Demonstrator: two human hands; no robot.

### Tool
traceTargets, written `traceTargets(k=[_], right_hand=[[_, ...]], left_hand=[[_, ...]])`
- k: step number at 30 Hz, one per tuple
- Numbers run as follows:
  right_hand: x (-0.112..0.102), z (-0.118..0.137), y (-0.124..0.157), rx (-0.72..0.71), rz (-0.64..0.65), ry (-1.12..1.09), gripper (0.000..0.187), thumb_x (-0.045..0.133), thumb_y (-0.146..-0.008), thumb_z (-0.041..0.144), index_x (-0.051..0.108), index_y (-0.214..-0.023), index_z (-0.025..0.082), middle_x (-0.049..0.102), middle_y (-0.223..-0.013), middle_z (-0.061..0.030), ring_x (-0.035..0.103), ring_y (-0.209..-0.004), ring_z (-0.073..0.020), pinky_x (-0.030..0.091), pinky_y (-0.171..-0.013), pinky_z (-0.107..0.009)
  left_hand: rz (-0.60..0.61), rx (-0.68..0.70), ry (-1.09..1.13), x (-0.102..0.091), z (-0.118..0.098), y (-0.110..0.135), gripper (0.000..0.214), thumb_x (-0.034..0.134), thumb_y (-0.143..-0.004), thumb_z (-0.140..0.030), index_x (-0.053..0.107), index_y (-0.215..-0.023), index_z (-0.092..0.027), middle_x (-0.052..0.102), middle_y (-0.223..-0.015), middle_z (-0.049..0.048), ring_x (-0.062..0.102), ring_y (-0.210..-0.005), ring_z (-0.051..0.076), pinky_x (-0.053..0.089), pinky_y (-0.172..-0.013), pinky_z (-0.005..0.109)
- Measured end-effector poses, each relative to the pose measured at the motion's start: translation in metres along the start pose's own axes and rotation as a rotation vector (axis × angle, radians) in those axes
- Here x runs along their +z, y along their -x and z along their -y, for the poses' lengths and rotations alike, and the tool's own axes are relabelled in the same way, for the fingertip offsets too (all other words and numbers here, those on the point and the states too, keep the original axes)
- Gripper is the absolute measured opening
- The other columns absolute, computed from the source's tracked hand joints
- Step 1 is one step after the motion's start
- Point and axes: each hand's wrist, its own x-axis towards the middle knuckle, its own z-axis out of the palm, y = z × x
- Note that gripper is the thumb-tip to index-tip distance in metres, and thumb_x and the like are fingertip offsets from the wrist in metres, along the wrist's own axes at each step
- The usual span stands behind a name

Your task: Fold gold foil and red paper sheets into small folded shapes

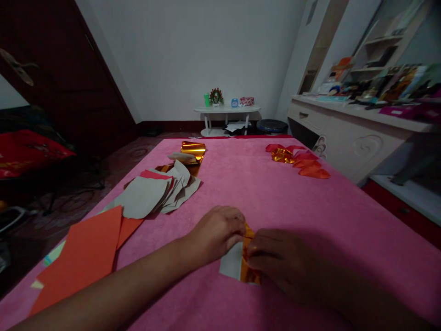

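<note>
On the pink cloth in front of me lies a small sheet of gold foil paper, its pale back showing on the left and a folded gold strip along the right. My left hand is closed at the strip's upper end, fingertips gripping the far edge. The fingers of my right hand are pressed together on the strip's right side, lower down. My right fingers cover part of the fold.
A stack of grey-backed paper, orange sheets and a curled gold foil sheet lie at left. Folded red and orange paper pieces and a crumpled-looking gold piece sit far right. Beyond stand a white table and a dresser.
</note>
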Motion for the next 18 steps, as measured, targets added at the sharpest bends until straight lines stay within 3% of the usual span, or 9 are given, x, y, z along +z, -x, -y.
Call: traceTargets(k=[6, 10, 14, 18], right_hand=[[0.0, 0.007, 0.004, 0.052, 0.005, -0.06, 0.021, 0.042, -0.091, 0.012, 0.063, -0.09, 0.016, 0.062, -0.082, -0.0065, 0.053, -0.075, -0.0152, 0.041, -0.065, -0.028], [0.002, 0.012, 0.004, 0.069, -0.047, -0.075, 0.023, 0.041, -0.092, 0.014, 0.063, -0.084, 0.017, 0.061, -0.08, -0.0051, 0.052, -0.07, -0.0139, 0.039, -0.063, -0.028], [0.006, 0.017, 0.003, 0.088, -0.081, -0.056, 0.024, 0.042, -0.092, 0.014, 0.062, -0.08, 0.017, 0.062, -0.079, -0.0044, 0.051, -0.069, -0.0132, 0.038, -0.06, -0.027], [0.011, 0.022, 0.008, 0.167, -0.153, -0.04, 0.027, 0.041, -0.091, 0.013, 0.062, -0.075, 0.016, 0.059, -0.074, -0.0048, 0.049, -0.064, -0.0127, 0.038, -0.055, -0.025]], left_hand=[[0.029, 0.084, -0.139, 0.0, -0.029, 0.039, 0.02, 0.044, -0.093, -0.02, 0.061, -0.103, -0.017, 0.065, -0.102, 0.0055, 0.057, -0.096, 0.018, 0.039, -0.091, 0.037], [-0.049, 0.14, -0.185, 0.004, -0.041, 0.057, 0.024, 0.056, -0.088, -0.034, 0.061, -0.102, -0.015, 0.066, -0.103, 0.0063, 0.057, -0.095, 0.019, 0.04, -0.091, 0.037], [-0.135, 0.184, -0.271, 0.008, -0.041, 0.059, 0.01, 0.053, -0.09, -0.016, 0.063, -0.093, -0.017, 0.068, -0.086, 0.0017, 0.058, -0.082, 0.015, 0.043, -0.081, 0.033], [-0.126, 0.19, -0.215, 0.008, -0.043, 0.054, 0.01, 0.055, -0.088, -0.018, 0.064, -0.093, -0.016, 0.068, -0.084, 0.0029, 0.058, -0.077, 0.015, 0.047, -0.077, 0.033]])
